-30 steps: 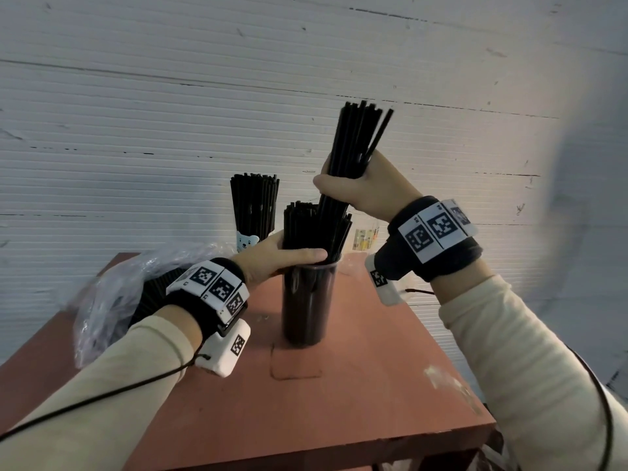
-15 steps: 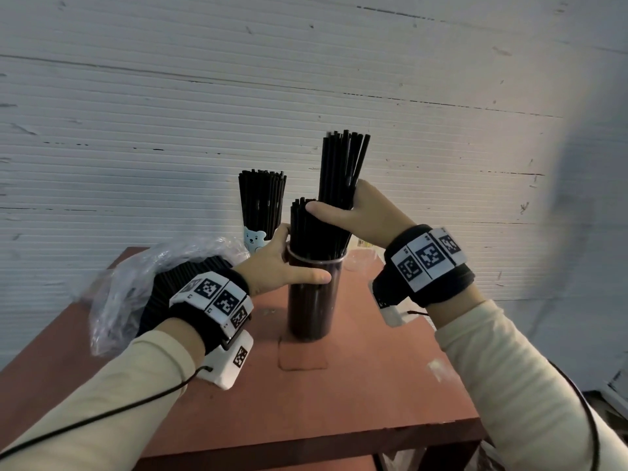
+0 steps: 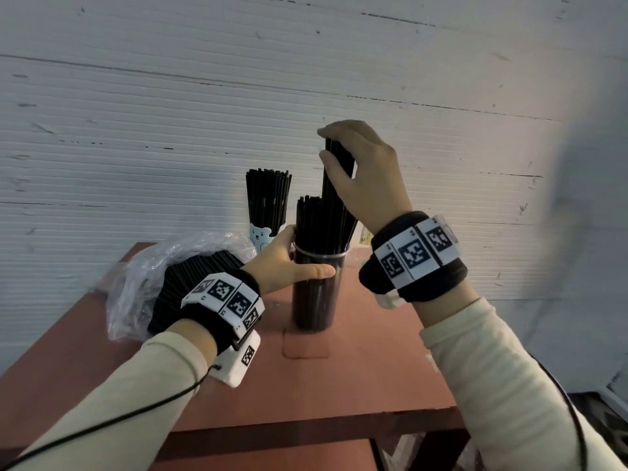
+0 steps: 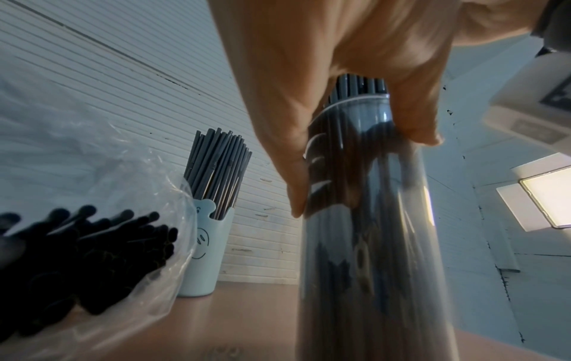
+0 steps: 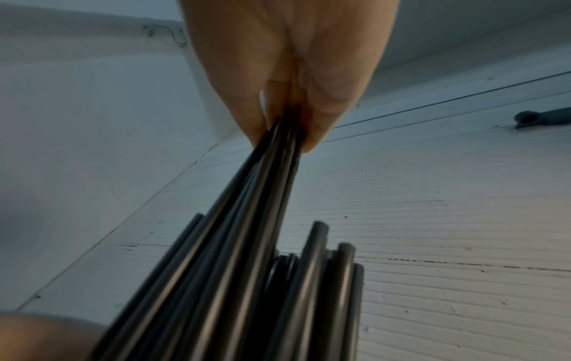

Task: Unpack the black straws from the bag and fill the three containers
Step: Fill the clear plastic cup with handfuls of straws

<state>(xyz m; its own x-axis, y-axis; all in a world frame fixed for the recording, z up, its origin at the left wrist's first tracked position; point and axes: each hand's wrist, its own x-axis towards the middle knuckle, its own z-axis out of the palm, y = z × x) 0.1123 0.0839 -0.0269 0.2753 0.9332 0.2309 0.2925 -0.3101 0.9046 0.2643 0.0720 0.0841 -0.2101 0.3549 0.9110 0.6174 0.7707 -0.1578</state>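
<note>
Head view: from above and behind both forearms, facing forward and down across the table (image 3: 356,379) toward its far edge and the white ribbed wall (image 3: 136,113). Left wrist view: from low, just above the table top, looking up along the left hand (image 4: 340,80) at very close range to the clear container (image 4: 367,244); the blue cup (image 4: 205,246) and the bag (image 4: 102,244) lie to the view's left. Right wrist view: close below the right hand (image 5: 290,68), facing up along the raised straws (image 5: 247,219) toward the wall. All three views share the container's straws.
</note>
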